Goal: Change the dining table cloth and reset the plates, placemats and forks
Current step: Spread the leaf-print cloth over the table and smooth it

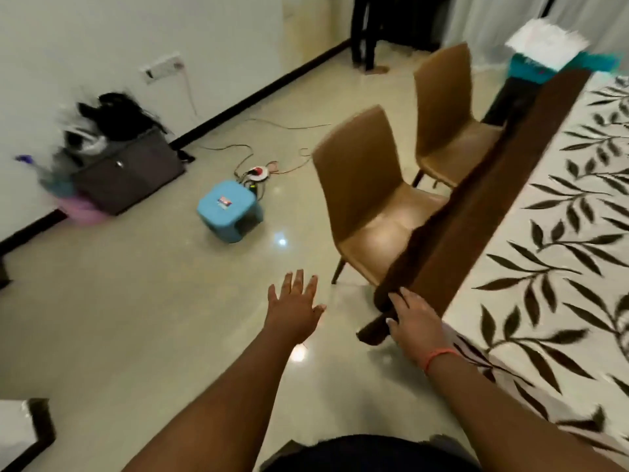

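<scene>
A white table cloth point(558, 240) with a dark leaf pattern and a broad brown border point(503, 185) covers the dining table on the right. My right hand point(413, 321) rests on the brown border at the near corner, fingers pressed on the hanging edge; whether it grips the fabric is unclear. My left hand point(296, 306) hovers over the floor to the left of that corner, fingers spread, holding nothing. At the far end of the table lies a teal and white bundle point(544, 59), blurred. No plates, placemats or forks are in view.
Two tan chairs point(371, 199) point(446, 117) stand along the table's left side. A blue plastic stool point(229, 212) and a power strip with cables point(258, 173) sit on the glossy floor. A dark suitcase point(129, 172) leans by the wall. A person's legs point(364, 28) stand at the back.
</scene>
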A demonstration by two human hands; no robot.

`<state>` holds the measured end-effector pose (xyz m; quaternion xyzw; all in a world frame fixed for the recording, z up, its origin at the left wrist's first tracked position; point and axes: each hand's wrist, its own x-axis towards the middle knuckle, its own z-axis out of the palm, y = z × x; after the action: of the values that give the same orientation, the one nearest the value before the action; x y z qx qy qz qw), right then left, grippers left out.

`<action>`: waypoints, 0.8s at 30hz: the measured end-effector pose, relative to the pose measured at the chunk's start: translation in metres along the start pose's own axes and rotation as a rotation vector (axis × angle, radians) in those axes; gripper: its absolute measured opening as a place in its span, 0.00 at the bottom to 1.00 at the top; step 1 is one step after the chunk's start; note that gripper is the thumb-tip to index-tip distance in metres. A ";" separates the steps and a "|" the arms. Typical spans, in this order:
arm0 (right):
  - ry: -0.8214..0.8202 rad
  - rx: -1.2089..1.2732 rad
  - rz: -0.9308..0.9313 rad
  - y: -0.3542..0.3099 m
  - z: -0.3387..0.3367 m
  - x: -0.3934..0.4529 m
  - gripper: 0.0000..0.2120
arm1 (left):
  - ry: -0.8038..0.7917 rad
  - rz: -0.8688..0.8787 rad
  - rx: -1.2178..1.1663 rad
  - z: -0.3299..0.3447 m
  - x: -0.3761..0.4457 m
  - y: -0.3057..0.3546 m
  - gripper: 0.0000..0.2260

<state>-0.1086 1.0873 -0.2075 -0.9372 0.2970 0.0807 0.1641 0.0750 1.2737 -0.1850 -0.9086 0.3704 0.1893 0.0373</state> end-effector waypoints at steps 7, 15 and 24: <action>-0.151 -0.137 -0.298 -0.155 0.011 0.127 0.30 | -0.032 -0.216 -0.116 -0.006 0.032 -0.144 0.31; -0.440 -0.161 -0.435 -0.269 0.037 0.298 0.36 | -0.157 -0.434 -0.185 -0.013 0.100 -0.263 0.32; -0.412 -0.130 -0.476 -0.359 -0.015 0.514 0.37 | -0.112 -0.482 -0.198 -0.113 0.272 -0.348 0.32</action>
<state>0.5185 1.0859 -0.2282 -0.9528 0.0242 0.2469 0.1748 0.5283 1.3224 -0.2067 -0.9579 0.1206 0.2604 0.0125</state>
